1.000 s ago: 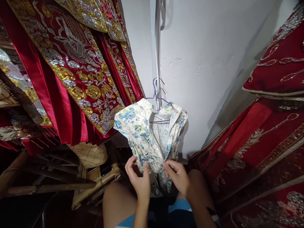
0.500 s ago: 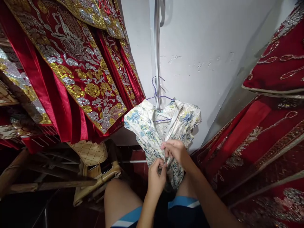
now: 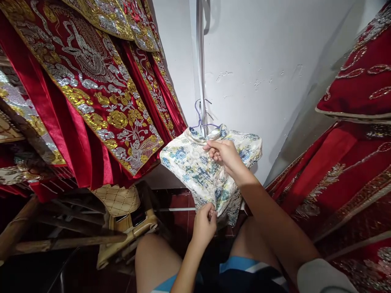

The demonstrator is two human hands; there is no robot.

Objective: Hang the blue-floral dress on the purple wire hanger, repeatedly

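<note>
- Fastener on the floral garment [image 3: 195, 167]: not discernible; the fingers cover the front line at both points of contact (zip or otherwise, cannot tell).
- Lower edge of the garment: partly behind the left hand [image 3: 206, 221], partly lost in shade above the person's knees.
- Purple hanger [image 3: 200, 122]: hook and upper wire visible at the collar; the rest is concealed inside the cloth. Hook lies at the pale vertical strip [image 3: 200, 61]; what bears it is hard to make out.
- Red embroidered costume [image 3: 100, 89] on the left and red beaded garment [image 3: 324, 175] on the right: both cut off by the picture's edges.
- Bamboo chair [image 3: 111, 248], lower left: mostly dark; a small black item [image 3: 139, 218] on it (too dim to identify).
- Right hand [image 3: 224, 152]: grip closed, thumb and forefinger pinching the garment just below its collar; other fingers curled beneath.
- Left hand: grip closed, fingertips pinching the lower front of the garment; exact contact partly masked by its own fingers.
- Garment position: on the hanger, before the white wall [image 3: 250, 49], between the two red pieces; front edges meet in a line running from one hand to the other.
</note>
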